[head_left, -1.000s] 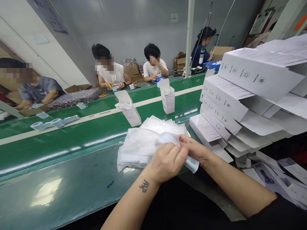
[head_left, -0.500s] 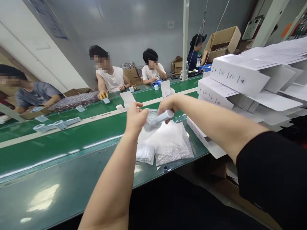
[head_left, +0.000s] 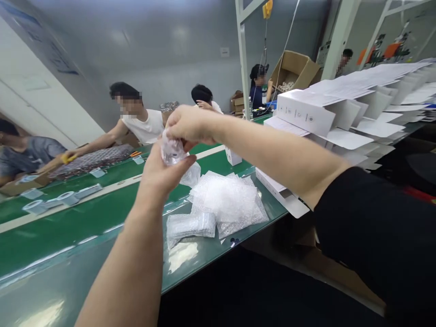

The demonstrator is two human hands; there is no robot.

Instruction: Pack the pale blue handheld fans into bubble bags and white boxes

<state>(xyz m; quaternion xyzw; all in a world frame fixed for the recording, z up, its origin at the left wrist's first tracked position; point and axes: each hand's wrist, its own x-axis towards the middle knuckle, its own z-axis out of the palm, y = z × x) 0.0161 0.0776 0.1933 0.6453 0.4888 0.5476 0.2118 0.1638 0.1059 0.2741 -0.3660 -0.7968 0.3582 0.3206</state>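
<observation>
My left hand point(head_left: 157, 171) is wrapped round a clear plastic bag point(head_left: 173, 149) above the green belt. Something pale with a small dark slot shows through the crumpled film; its kind cannot be made out. From above, my right hand point(head_left: 194, 125) pinches the top of the same bag, and its fingertips are partly hidden. Below my hands, a stack of bubble-wrap pouches point(head_left: 228, 200) lies on the bench. Beside it is a bubble-wrapped pale item point(head_left: 192, 225), lying flat.
Stacked white boxes point(head_left: 303, 111) with flaps hanging out rise on the right. Pale blue devices point(head_left: 68, 198) lie along the green conveyor point(head_left: 112, 204) at left. A white carton point(head_left: 233, 155) stands beyond the pouches. Several people sit opposite; one person point(head_left: 145, 118) reaches left.
My hands have moved up and left with the bag. The pale device that showed in my right hand is no longer plainly visible. The bubble-wrapped item has come into fuller view.
</observation>
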